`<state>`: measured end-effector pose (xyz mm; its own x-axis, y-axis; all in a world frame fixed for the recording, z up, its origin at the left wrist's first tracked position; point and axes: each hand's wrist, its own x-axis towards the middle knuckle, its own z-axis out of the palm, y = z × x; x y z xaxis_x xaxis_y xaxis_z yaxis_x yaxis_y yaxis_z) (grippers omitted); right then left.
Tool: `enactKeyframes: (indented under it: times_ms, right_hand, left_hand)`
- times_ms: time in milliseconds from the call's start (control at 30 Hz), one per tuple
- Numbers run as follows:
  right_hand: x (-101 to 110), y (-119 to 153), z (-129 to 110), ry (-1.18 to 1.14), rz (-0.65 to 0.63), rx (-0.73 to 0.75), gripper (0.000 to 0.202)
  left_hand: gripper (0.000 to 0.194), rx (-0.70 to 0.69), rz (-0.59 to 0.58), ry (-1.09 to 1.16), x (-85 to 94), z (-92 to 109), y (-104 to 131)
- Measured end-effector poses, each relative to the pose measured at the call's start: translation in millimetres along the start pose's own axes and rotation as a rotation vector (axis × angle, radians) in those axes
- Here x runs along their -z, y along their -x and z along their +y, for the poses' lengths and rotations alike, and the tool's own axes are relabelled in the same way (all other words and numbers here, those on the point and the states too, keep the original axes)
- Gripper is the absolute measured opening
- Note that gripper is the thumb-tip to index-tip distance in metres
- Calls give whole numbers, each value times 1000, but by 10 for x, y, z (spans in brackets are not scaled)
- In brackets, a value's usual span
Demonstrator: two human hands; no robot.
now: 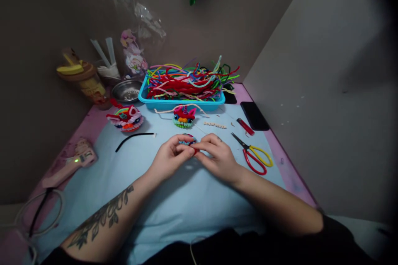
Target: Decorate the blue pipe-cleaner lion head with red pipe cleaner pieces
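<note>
Between my two hands, over the middle of the table, is a small pipe-cleaner piece (187, 140) in blue and red, mostly covered by my fingers. My left hand (174, 152) pinches it from the left with thumb and forefinger. From the right, my right hand (217, 155) closes its fingertips on the same piece, near a red bit. Just beyond my hands sits a pipe-cleaner lion head (184, 117) in red, orange and green. Another lion head (126, 119), with lilac trim, rests farther left. A black pipe cleaner (133, 136) lies left of my left hand.
At the back stands a blue tray (183, 104) heaped with coloured pipe cleaners. Scissors (253, 153), a red tool (245, 126) and a black phone (255, 116) lie right. A pink glue gun (73, 163) and its cable lie left, a metal bowl (127, 91) behind.
</note>
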<state>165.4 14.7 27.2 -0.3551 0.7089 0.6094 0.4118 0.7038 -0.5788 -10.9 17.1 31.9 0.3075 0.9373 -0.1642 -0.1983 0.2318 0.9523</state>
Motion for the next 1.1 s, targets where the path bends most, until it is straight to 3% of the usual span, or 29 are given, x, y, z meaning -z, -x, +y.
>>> enactKeyframes:
  times_ms: [300,367,500,567,633,700,800,1100]
  right_hand:
    - [-64,54,120,-67,-15,-9,18]
    - [-55,73,153,-65,2,-19,17]
    - [-33,123,251,-18,-15,-38,15]
    - [-16,138,304,18,-51,-39,14]
    - [8,142,351,40,-75,-51,14]
    - [33,142,387,42,-72,-74,14]
    - [60,144,417,33,-54,-117,14]
    - [55,144,411,26,-135,-138,16]
  left_hand:
    - [31,72,60,-38,-46,14,-4]
    - [30,-3,100,-152,-4,37,-1]
    - [21,-334,294,-624,177,78,-20]
    - [15,-465,246,-881,260,91,-46]
    - [13,-529,105,-1081,302,90,-75]
    - [15,-554,-5,-1233,307,69,-100]
    - [19,-553,-71,-1390,288,16,-127]
    - [12,-481,-116,-1312,276,-20,-169]
